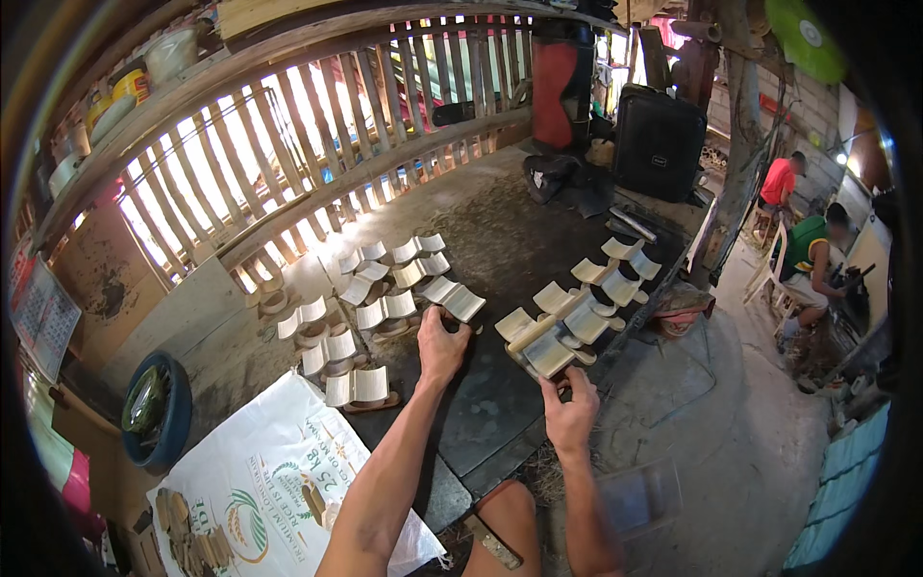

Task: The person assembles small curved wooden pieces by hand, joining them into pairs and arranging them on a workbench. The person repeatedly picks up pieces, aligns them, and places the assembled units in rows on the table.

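My left hand (444,348) has its fingers closed at the near edge of a pale split-bamboo piece (456,299), on the dark tabletop. To the right, my right hand (570,408) pinches the near end of another curved bamboo piece (549,354), at the front of a row. Beyond it run more split-bamboo pieces (615,286), set hollow side up in joined pairs. Left of my left hand stand further bamboo pairs (386,309) in uneven rows, some over rounded brown bases. My fingertips are partly hidden by the pieces.
A white printed sack (288,433) lies at the near left with small brown offcuts (183,529) on it. Beside it sits a blue basin (177,430). At the back stand a black speaker (660,142) and a slatted wall. Two people (812,252) sit at far right.
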`<state>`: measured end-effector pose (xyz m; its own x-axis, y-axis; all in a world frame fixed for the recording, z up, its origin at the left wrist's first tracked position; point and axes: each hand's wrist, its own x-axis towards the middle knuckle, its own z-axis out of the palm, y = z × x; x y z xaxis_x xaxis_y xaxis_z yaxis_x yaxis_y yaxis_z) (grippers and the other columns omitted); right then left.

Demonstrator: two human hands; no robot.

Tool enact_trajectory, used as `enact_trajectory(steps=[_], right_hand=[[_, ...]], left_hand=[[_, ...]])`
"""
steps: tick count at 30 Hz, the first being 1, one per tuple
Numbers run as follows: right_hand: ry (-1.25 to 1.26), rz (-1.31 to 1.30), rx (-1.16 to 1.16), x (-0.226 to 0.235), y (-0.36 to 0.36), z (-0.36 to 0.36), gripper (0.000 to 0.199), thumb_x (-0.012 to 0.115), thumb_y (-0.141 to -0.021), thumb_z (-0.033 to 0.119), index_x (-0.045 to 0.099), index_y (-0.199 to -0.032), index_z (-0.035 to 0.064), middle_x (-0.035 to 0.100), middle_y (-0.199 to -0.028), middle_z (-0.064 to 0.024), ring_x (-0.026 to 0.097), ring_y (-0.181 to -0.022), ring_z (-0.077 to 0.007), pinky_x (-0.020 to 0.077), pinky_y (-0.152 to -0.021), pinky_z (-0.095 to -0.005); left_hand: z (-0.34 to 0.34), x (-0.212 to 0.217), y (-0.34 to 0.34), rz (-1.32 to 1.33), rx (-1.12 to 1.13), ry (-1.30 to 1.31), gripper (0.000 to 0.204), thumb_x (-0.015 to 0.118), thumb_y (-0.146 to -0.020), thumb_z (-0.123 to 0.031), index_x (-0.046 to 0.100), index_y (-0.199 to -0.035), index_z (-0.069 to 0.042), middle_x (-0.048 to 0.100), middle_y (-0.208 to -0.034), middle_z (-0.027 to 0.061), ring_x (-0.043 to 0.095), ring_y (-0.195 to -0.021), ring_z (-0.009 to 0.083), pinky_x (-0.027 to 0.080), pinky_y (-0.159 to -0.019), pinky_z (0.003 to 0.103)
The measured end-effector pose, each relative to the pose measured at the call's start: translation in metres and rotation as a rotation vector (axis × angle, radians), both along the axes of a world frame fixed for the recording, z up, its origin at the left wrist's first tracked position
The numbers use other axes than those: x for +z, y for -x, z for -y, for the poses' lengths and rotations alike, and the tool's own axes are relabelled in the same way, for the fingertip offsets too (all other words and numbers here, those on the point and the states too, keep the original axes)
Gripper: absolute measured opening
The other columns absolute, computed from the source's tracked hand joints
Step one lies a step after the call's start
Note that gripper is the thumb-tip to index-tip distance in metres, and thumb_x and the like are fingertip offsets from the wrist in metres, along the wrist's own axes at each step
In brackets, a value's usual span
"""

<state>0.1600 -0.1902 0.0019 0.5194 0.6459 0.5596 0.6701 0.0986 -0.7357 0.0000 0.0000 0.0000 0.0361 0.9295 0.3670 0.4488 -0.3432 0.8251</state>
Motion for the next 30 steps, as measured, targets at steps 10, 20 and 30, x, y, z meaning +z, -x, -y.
enact_trajectory(steps=[10,20,30], right_hand=[[0.021,0.016,-0.003,0.001,0.005,0.002,0.024,0.082,-0.088,0.015,0.064,-0.1,0.0045,0.064,-0.092,-0.0079,0.064,-0.084,-0.0303,0.0439,-0.079,-0.0449],[-0.021,-0.051,0.051,0.005,0.01,0.002,0.024,0.079,-0.09,0.01,0.061,-0.102,-0.0007,0.058,-0.095,-0.0114,0.056,-0.082,-0.0299,0.0443,-0.077,-0.0438],[-0.083,-0.043,0.062,-0.003,0.008,0.021,0.042,0.074,-0.094,0.005,0.059,-0.133,-0.0025,0.059,-0.108,-0.0115,0.056,-0.092,-0.0243,0.0452,-0.084,-0.0396]], left_hand=[[0.007,-0.005,0.0,-0.007,-0.058,-0.052,0.035,0.078,-0.083,-0.016,0.057,-0.102,0.004,0.062,-0.11,0.0246,0.063,-0.105,0.0446,0.051,-0.093,0.049],[0.038,0.006,0.009,-0.018,-0.041,-0.022,0.035,0.075,-0.087,-0.009,0.06,-0.116,0.002,0.067,-0.112,0.0259,0.065,-0.11,0.0436,0.051,-0.098,0.049],[0.12,0.089,0.141,0.037,-0.126,-0.121,0.027,0.065,-0.094,-0.003,0.066,-0.12,0.003,0.072,-0.108,0.0201,0.073,-0.094,0.031,0.057,-0.086,0.04]])
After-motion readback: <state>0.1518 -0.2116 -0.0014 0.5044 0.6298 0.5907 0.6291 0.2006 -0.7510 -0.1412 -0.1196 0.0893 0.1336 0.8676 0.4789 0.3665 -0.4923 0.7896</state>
